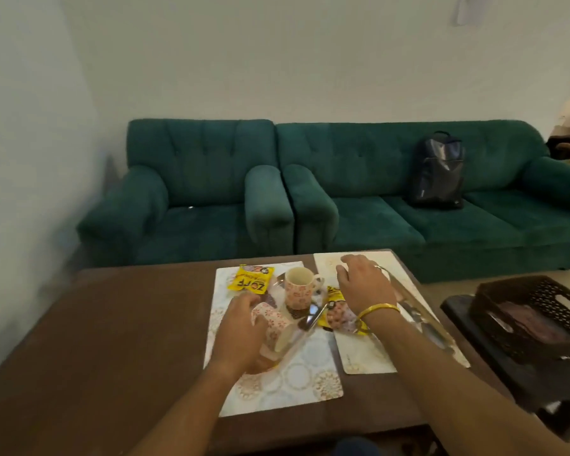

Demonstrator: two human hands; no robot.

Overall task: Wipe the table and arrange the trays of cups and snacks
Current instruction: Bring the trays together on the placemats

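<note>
2 hands are over the brown table point(96, 340), both busy at the cluster of cups and snacks near its far edge. Left hand point(241, 337) is wrapped around a floral cup lying on its side point(273, 320), mouth toward the near edge; probably tipped, and gripped so it can be stood up again. Right hand point(364, 284) is spread wide, palm down, holding nothing, fingers hovering over a shiny tray point(418, 311) that runs along the table's right edge; cannot tell if it touches. Likely reaching to steady or drag that tray.

1 more floral cup stands upright point(298, 287) between the hands on a second shiny tray point(282, 281), handle to the right. 2 yellow snack packets: 1 flat point(251, 280) just beyond the left hand toward the far edge, 1 partly under the right wrist point(338, 312). All of it sits on 2 patterned placemats, a left mat point(297, 376) and a right mat point(366, 353), side by side.

No cloth visible, so wiping looks not yet started; clearing the items first seems the step in hand. Risk: the tipped cup rolling off the tray.
</note>
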